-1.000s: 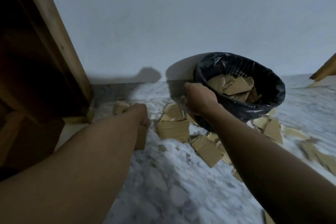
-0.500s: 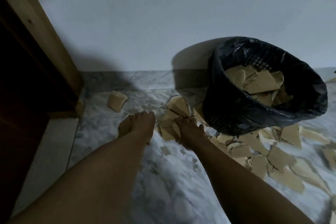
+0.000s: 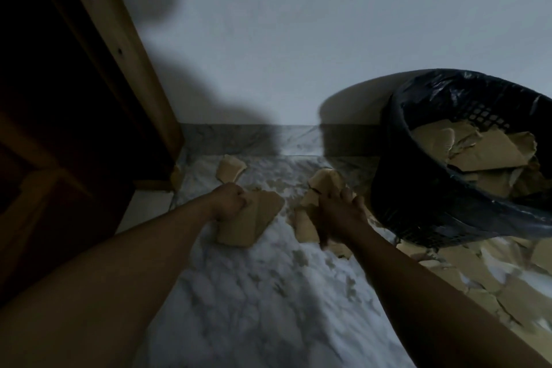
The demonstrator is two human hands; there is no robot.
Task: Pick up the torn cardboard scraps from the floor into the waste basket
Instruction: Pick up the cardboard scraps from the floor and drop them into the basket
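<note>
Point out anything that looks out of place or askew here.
Torn cardboard scraps litter the marble floor beside the waste basket, which appears to lean; one stray scrap lies near the wall.

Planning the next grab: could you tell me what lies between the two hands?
In the head view, the cardboard scrap that the left hand grips, then a narrow strip of marble floor before the right hand.
</note>
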